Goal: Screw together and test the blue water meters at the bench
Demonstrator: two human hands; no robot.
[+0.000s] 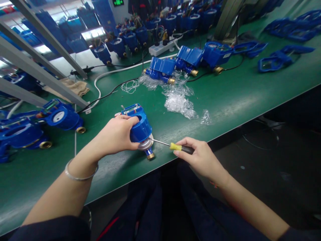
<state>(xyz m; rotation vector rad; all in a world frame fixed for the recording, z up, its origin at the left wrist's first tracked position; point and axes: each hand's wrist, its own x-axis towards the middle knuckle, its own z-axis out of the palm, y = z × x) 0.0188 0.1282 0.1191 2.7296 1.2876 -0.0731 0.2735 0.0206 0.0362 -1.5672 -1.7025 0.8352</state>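
Observation:
A blue meter housing (141, 129) sits tilted over a metal ring and a blue pipe body with a brass end (149, 155) on the green table. My left hand (117, 134) is closed round the housing's left side, its thumb and fingers on the blue ring. In my right hand (198, 154) is a screwdriver (177, 146) with a yellow and black handle, held between thumb and fingers. The screwdriver's shaft points left, and its tip meets the lower edge of the housing, by the metal ring. The exact contact of the tip is hidden.
Crumpled clear plastic (179, 102) lies behind on the green table (225, 100). Blue meters (163, 67) stand beyond it, near a white power strip (163, 47). More meters (62, 115) are at the left, beside grey metal bars. Blue frames (283, 58) lie at the right.

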